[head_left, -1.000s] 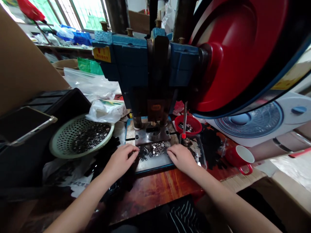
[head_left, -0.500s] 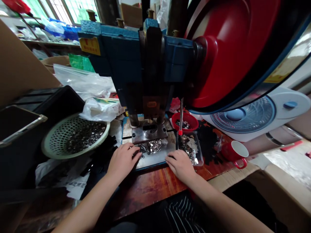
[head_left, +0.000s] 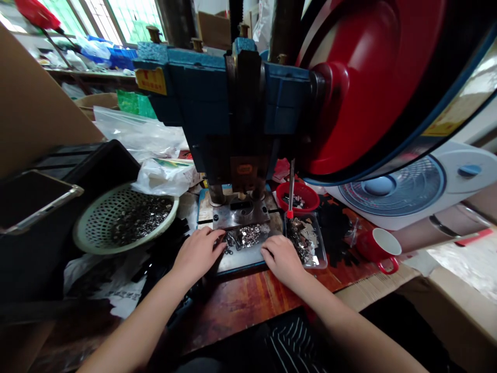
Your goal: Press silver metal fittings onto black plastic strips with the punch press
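Observation:
My left hand [head_left: 197,254] lies at the left edge of the press's metal bed plate [head_left: 243,260]. Its fingers are bent loosely, with a gap between thumb and forefinger, and the tips are beside small dark metal parts [head_left: 230,242]. A heap of shiny small metal pieces [head_left: 250,234] sits on the plate between my hands. At the plate's right side is my right hand [head_left: 285,260], fingers curled inward; whatever they pinch, if anything, is hidden. Just behind both hands stands the steel die block [head_left: 240,213], under the blue press head [head_left: 205,98].
A pale green basket [head_left: 87,233] of small metal parts stands left. To the right are a clear tray [head_left: 321,254], a red bowl [head_left: 310,196], a red mug [head_left: 367,243] and a fan [head_left: 392,191]. A large red wheel [head_left: 373,77] overhangs the right side.
The view has shifted slightly, so the whole scene sits a little further right and lower. My right hand has moved slightly left toward the heap; my left hand stays about the same.

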Available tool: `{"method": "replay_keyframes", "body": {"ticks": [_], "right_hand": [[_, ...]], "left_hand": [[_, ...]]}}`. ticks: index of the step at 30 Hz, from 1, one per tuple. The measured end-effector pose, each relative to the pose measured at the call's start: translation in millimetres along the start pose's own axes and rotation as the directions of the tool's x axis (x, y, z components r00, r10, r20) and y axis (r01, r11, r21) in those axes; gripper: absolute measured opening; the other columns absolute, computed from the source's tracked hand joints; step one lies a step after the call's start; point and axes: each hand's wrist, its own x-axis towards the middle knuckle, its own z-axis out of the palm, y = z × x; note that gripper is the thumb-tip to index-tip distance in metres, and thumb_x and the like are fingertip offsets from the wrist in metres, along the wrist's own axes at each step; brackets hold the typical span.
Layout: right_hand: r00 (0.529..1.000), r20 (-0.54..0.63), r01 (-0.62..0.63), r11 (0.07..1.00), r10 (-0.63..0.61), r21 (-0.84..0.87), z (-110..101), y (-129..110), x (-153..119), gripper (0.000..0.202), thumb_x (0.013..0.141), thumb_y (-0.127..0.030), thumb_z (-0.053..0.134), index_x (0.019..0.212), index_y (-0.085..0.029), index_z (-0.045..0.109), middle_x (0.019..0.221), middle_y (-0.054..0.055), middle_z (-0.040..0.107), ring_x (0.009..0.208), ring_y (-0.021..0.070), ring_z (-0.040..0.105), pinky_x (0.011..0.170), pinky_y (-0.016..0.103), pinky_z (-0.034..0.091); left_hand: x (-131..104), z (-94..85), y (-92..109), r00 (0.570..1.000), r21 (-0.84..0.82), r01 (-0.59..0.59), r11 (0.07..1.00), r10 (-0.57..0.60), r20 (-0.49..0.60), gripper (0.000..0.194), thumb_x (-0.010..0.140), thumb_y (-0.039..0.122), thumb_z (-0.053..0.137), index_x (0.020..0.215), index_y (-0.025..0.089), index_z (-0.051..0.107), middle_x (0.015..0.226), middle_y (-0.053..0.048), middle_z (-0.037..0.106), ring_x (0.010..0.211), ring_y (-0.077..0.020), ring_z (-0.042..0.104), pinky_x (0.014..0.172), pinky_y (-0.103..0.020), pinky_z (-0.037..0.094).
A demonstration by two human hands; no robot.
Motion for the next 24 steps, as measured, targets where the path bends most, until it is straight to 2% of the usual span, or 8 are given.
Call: {"method": "replay_keyframes", "body": {"ticks": [3,8,12,16,20,22,24], "right_hand": [[0.999,-0.023,-0.037,0.997,0.039,0.062,-1,-4,12,0.014,0.086,-0.023,0.053,0.083,-0.022,0.066,0.085,0.003,0.065,0.085,0.0185,0.055,0.078,0.03,0.042],[0.994,-0.083,-0.054,0.992,0.064,0.118,-3,-10,30,0.013,0.084,-0.022,0.055,0.081,-0.022,0.068,0.085,0.004,0.066,0.086,0.0188,0.056,0.08,0.03,0.042],[0.993,-0.104,-0.048,0.988,0.063,0.146,-4,-13,40,0.012,0.083,-0.022,0.056,0.081,-0.022,0.068,0.084,0.003,0.067,0.086,0.0188,0.057,0.081,0.031,0.041],[0.979,-0.187,-0.046,0.978,0.085,0.206,-2,-10,56,0.011,0.082,-0.021,0.057,0.079,-0.022,0.067,0.084,0.003,0.066,0.084,0.0188,0.057,0.08,0.03,0.041],[0.958,-0.279,-0.008,0.978,0.067,0.209,1,-6,85,0.016,0.086,-0.022,0.052,0.082,-0.02,0.067,0.085,0.004,0.065,0.084,0.0186,0.056,0.078,0.029,0.041],[0.957,-0.288,0.006,0.986,0.043,0.166,1,-7,100,0.018,0.087,-0.022,0.05,0.083,-0.021,0.067,0.086,0.005,0.064,0.085,0.019,0.055,0.078,0.03,0.04],[0.959,-0.28,-0.014,0.993,0.046,0.117,1,-10,113,0.017,0.085,-0.022,0.051,0.082,-0.021,0.068,0.086,0.005,0.064,0.085,0.0199,0.054,0.079,0.031,0.039]], "left_hand": [[0,-0.7,0,1.0,-0.034,0.015,0.999,-0.015,0.005,0.033,0.084,0.041,0.046,0.109,0.026,0.063,0.094,-0.007,0.059,0.092,-0.0246,0.054,0.08,-0.035,0.041],[-1,2.8,8,0.996,0.008,0.06,0.998,-0.059,-0.065,0.039,0.083,0.05,0.045,0.104,0.024,0.064,0.094,-0.009,0.06,0.092,-0.0267,0.055,0.079,-0.037,0.041],[-1,5.9,12,0.994,0.013,0.087,0.996,-0.086,-0.071,0.033,0.081,0.046,0.05,0.101,0.024,0.064,0.094,-0.008,0.06,0.091,-0.0261,0.055,0.078,-0.036,0.041],[0,7.1,9,0.986,-0.145,0.111,0.983,-0.128,-0.111,0.026,0.079,0.04,0.053,0.094,0.022,0.062,0.094,-0.007,0.061,0.091,-0.0252,0.056,0.078,-0.035,0.042],[1,5.4,5,0.968,-0.359,0.195,0.913,-0.238,-0.079,0.019,0.079,0.04,0.051,0.08,0.023,0.06,0.082,-0.002,0.064,0.079,-0.021,0.06,0.07,-0.03,0.043],[1,4.2,3,0.952,-0.449,0.236,0.862,-0.297,-0.069,0.02,0.079,0.04,0.05,0.081,0.024,0.06,0.078,0.0,0.066,0.075,-0.0195,0.061,0.067,-0.028,0.043],[0,3.3,0,0.939,-0.539,0.237,0.808,-0.333,-0.086,0.024,0.079,0.04,0.05,0.093,0.024,0.062,0.082,0.0,0.067,0.076,-0.0187,0.062,0.069,-0.027,0.044]]}}
